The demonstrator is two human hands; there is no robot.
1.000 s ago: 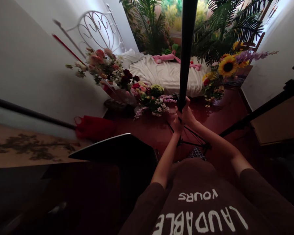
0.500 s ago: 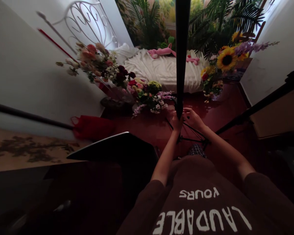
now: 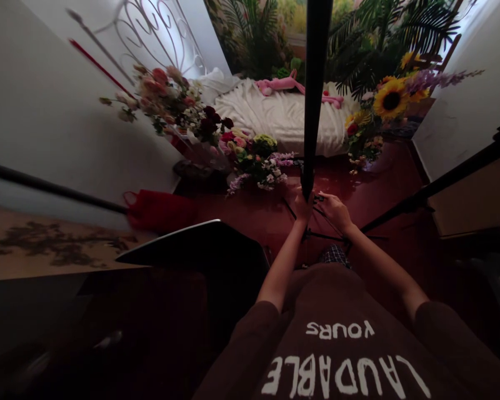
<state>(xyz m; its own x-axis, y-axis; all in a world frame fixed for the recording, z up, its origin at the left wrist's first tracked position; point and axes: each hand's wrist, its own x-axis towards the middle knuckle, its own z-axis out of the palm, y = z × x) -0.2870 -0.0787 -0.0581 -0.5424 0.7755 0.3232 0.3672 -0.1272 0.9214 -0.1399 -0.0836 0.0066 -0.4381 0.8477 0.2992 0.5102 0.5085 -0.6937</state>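
A black tripod stand [image 3: 315, 83] rises through the middle of the head view, its thin legs [image 3: 323, 236] spreading near the floor. My left hand [image 3: 303, 206] is wrapped around the stand's pole, low down where a thicker collar sits. Just right of the pole, a small dark knob [image 3: 318, 198] sticks out. At that knob my right hand [image 3: 334, 210] has its thumb and fingertips pinched together; the exact contact is small and dim.
Artificial flowers [image 3: 256, 158] and a cream-draped bench [image 3: 250, 108] lie ahead, with sunflowers [image 3: 391, 100] at right. Other black poles [image 3: 441, 183] slant in from both sides. A red bag [image 3: 160, 211] and a dark panel [image 3: 200, 244] are on the left.
My right hand has lowered slightly, and its fingers, spread beside the pole before, now close at the knob. My left hand keeps its hold. The view has shifted a little.
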